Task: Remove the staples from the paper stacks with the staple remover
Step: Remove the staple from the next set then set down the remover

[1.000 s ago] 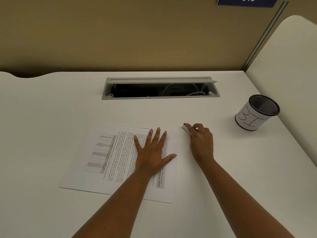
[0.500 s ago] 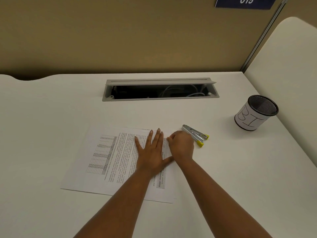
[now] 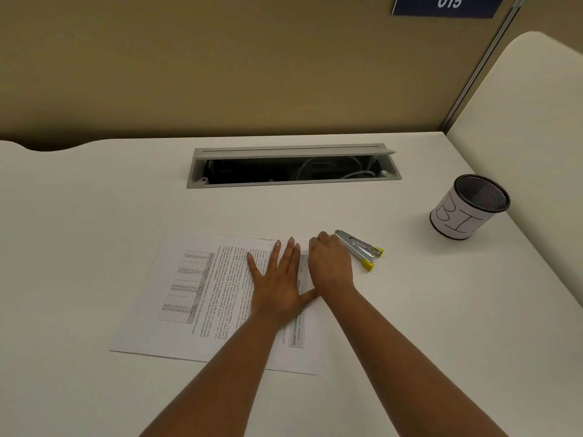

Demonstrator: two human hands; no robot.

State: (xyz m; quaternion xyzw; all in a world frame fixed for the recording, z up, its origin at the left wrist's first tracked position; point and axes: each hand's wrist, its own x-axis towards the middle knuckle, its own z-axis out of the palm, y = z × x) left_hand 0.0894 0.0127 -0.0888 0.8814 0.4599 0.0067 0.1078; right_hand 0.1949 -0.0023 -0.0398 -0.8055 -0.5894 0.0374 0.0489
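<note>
The left hand (image 3: pixel 280 279) lies palm down on the paper stack (image 3: pixel 202 298), fingers straight and slightly spread, pointing toward the desk's far edge, with the thumb stretched out to the right. Its forearm runs back toward the near edge of the desk (image 3: pixel 94 216). The right hand (image 3: pixel 329 263) sits just beside it over the stack's far right corner, knuckles up and fingers curled under; whether they pinch anything at that corner is hidden, so its grip cannot be told. The left thumb reaches under the right wrist.

The staple remover (image 3: pixel 359 249), a metal tool with yellow tips at its right end, lies on the bare desk just right of the right hand, angled from far-left to near-right; nothing holds it, though its left end sits close by the knuckles.

The printed sheets lie turned sideways, with a table on the left part and text lines in the middle.

The desk is white. A grey cable tray (image 3: pixel 293 167) with its lid raised is set into it toward the far edge, white cables showing inside. A black mesh pen cup (image 3: pixel 467 209) wrapped in a hand-lettered white label stands near the right edge. Behind are a tan partition wall (image 3: pixel 220 64), a blue sign (image 3: pixel 448 4) reading 015, and a cream side panel (image 3: pixel 530 121) on the right.
</note>
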